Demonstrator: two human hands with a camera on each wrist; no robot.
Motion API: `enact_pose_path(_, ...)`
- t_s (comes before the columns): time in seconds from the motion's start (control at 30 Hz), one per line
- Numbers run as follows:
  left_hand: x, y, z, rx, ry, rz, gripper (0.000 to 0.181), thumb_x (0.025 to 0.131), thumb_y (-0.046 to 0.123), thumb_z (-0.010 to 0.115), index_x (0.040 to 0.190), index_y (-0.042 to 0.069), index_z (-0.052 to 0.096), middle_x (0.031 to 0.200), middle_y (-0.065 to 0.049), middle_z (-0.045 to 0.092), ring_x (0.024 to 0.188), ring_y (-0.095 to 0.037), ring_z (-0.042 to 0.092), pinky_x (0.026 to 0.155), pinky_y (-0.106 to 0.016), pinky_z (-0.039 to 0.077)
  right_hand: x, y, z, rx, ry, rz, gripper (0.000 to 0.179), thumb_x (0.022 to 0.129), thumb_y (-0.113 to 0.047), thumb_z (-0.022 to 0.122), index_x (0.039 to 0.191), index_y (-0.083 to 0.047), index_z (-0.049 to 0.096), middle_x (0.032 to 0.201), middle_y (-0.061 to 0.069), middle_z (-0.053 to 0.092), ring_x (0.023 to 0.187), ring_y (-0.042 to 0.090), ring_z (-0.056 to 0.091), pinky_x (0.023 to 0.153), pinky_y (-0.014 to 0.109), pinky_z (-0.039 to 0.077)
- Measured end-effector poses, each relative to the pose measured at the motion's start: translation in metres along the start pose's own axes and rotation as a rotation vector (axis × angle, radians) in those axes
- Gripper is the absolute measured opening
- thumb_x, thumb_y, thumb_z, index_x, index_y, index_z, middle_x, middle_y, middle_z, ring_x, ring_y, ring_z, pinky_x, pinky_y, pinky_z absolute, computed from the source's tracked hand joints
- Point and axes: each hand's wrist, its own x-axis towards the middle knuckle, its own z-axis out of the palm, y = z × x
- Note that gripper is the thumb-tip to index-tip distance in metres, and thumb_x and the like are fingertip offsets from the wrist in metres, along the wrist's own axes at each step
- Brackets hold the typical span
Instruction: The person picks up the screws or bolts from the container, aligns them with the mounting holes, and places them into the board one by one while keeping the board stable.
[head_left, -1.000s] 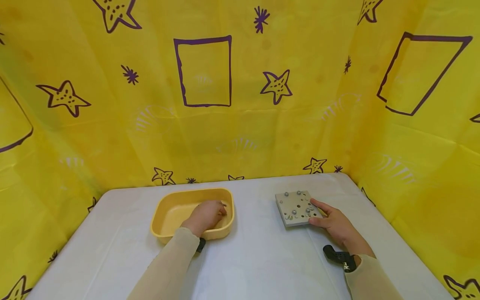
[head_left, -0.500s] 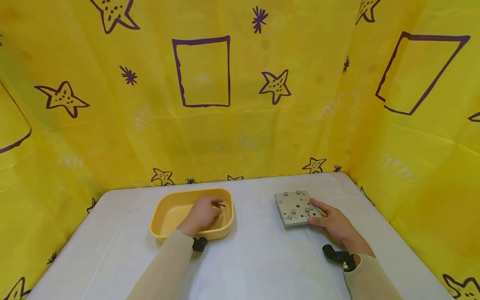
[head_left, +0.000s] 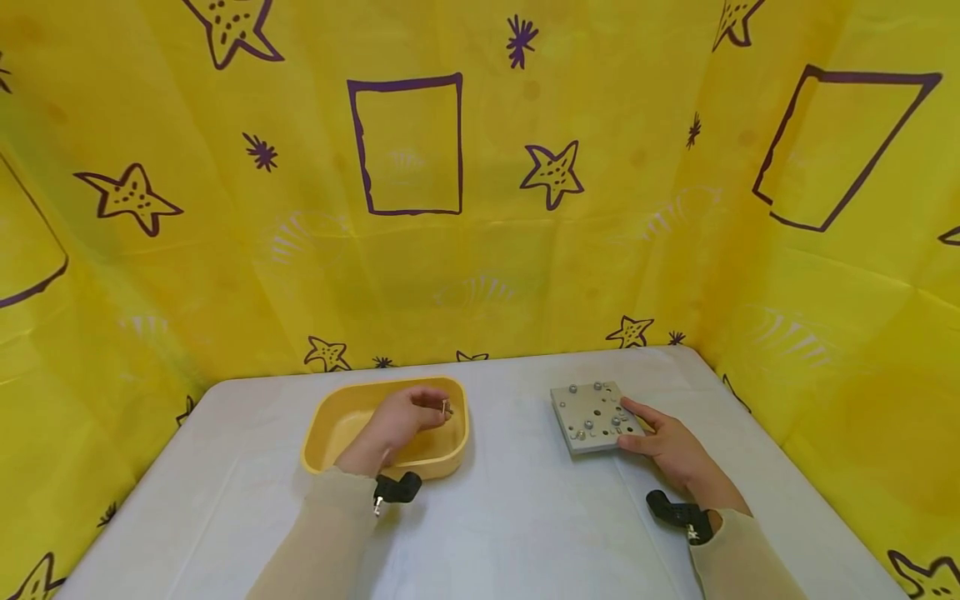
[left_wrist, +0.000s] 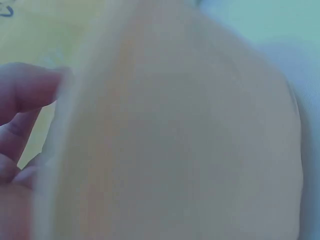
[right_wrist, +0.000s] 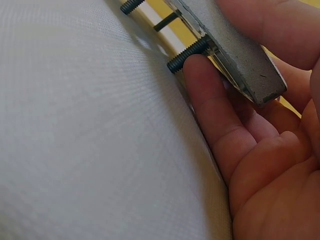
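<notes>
- Working at the yellow tub [head_left: 337, 429] at your eleven o'clock, you seem to be at the fetching step.
- Your left hand [head_left: 401, 418], over the tub's right end, pinches what looks like a screw [head_left: 444, 408].
- The metal plate [head_left: 585, 408] is at your one o'clock; next probably calls for carrying the screw toward three o'clock and lining it up with a hole [head_left: 597, 412].
- Your right hand [head_left: 670, 450] grips the plate's right edge, which should keep it steady.
</notes>
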Motion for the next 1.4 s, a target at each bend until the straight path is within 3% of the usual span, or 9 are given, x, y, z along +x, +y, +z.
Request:
enact_pose_path(0.17, 0.003, 0.008, 0.019, -0.151, -0.005, -0.009, 0.025, 0.091, -0.006, 0.065, 0.116, -0.007, 0.066, 0.108, -0.020, 0.067, 0.095, -0.032, 0.067, 0.082, -0.037, 0.056, 0.000, 0.001, 0.000, 0.002, -0.001, 0.003, 0.090, 0.080, -0.037, 0.083, 0.155, -0.015, 0.037, 0.160, 0.019, 0.025, 0.146, 0.041, 0.015, 0.113, 0.062, 0.007)
enact_pose_path(0.43, 0.005, 0.025, 0.056, -0.119, -0.062, 0.051, 0.021, 0.092, -0.001, 0.068, 0.114, -0.001, 0.070, 0.112, -0.019, 0.066, 0.092, -0.027, 0.068, 0.085, -0.035, 0.055, 0.000, 0.000, 0.001, -0.009, 0.006, 0.010, 0.089, 0.080, -0.038, 0.083, 0.155, -0.017, 0.038, 0.159, 0.019, 0.026, 0.145, 0.041, 0.018, 0.113, 0.061, 0.008)
enact_pose_path(0.53, 0.009, 0.027, 0.072, -0.081, -0.069, 0.072, 0.018, 0.092, 0.000, 0.069, 0.110, 0.001, 0.072, 0.106, -0.014, 0.069, 0.090, -0.026, 0.068, 0.081, -0.033, 0.056, -0.001, -0.001, 0.000, -0.013, 0.005, 0.008, 0.089, 0.080, -0.038, 0.082, 0.155, -0.016, 0.038, 0.159, 0.020, 0.026, 0.145, 0.042, 0.018, 0.113, 0.062, 0.008)
enact_pose_path(0.77, 0.021, 0.023, 0.110, 0.082, -0.059, 0.080, 0.013, 0.090, 0.006, 0.072, 0.101, 0.012, 0.076, 0.094, -0.003, 0.072, 0.096, -0.040, 0.063, 0.063, -0.028, 0.050, -0.001, -0.001, 0.000, -0.011, 0.003, 0.015, 0.091, 0.079, -0.040, 0.083, 0.155, -0.017, 0.038, 0.160, 0.018, 0.025, 0.145, 0.041, 0.017, 0.113, 0.062, 0.007)
enact_pose_path(1.0, 0.026, 0.017, 0.143, 0.219, -0.055, 0.121, 0.015, 0.090, 0.008, 0.073, 0.105, 0.011, 0.076, 0.091, 0.005, 0.069, 0.069, -0.021, 0.061, 0.056, -0.027, 0.050, 0.001, 0.001, -0.001, -0.037, 0.007, 0.014, 0.092, 0.079, -0.043, 0.082, 0.156, -0.020, 0.037, 0.161, 0.016, 0.025, 0.146, 0.041, 0.015, 0.113, 0.063, 0.006)
enact_pose_path(1.2, 0.030, 0.010, 0.161, 0.210, -0.066, 0.178, 0.015, 0.090, 0.000, 0.071, 0.103, 0.004, 0.075, 0.094, 0.003, 0.067, 0.068, -0.015, 0.063, 0.061, -0.027, 0.054, 0.002, 0.003, -0.001, -0.034, 0.002, -0.002, 0.090, 0.080, -0.041, 0.082, 0.155, -0.019, 0.038, 0.160, 0.018, 0.025, 0.145, 0.042, 0.016, 0.112, 0.063, 0.007)
enact_pose_path(1.4, 0.033, 0.003, 0.172, 0.221, -0.048, 0.196, 0.015, 0.089, -0.002, 0.070, 0.102, 0.005, 0.075, 0.090, 0.002, 0.067, 0.068, -0.014, 0.061, 0.062, -0.026, 0.053, 0.001, 0.003, -0.002, -0.069, 0.012, 0.009, 0.091, 0.079, -0.046, 0.081, 0.155, -0.021, 0.038, 0.160, 0.016, 0.026, 0.146, 0.041, 0.016, 0.112, 0.063, 0.008)
